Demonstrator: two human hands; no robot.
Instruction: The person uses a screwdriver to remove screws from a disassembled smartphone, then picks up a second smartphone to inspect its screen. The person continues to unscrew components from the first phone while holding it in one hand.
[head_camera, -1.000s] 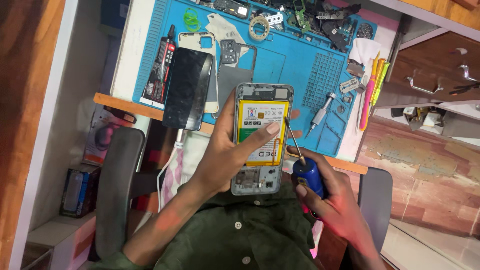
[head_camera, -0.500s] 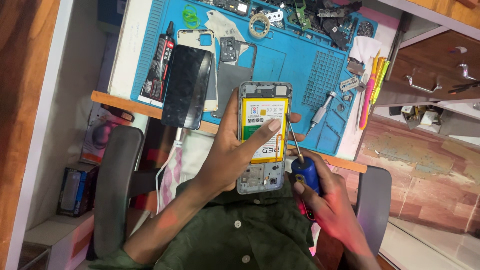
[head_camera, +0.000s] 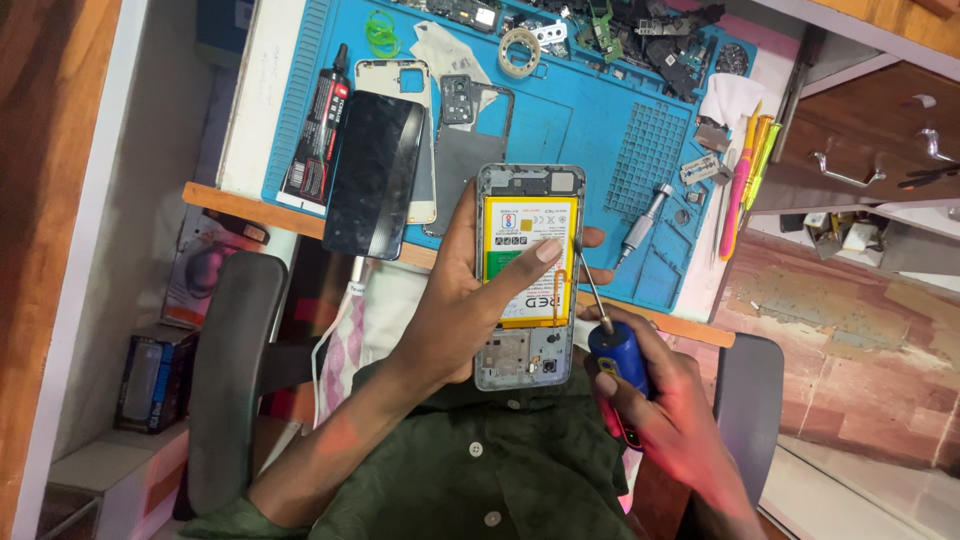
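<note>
My left hand (head_camera: 470, 300) grips an opened phone (head_camera: 527, 345) with its back cover off, thumb lying across the yellow battery (head_camera: 528, 225). My right hand (head_camera: 665, 410) holds a blue-handled screwdriver (head_camera: 612, 345); its thin shaft slants up to the phone's right edge, the tip next to the frame beside the battery. The phone is held upright above my lap, in front of the table's edge.
A blue work mat (head_camera: 580, 120) on the table carries a black phone screen (head_camera: 375, 175), a phone frame, a back cover, a glue tube (head_camera: 315, 125), a tape roll (head_camera: 520, 50), a second screwdriver (head_camera: 642, 218) and loose parts. Pink and yellow tools lie at the right. Chair armrests flank me.
The view has shifted slightly. The screwdriver tip has moved a little along the phone's right edge; my left hand keeps its grip with the thumb on the battery.
</note>
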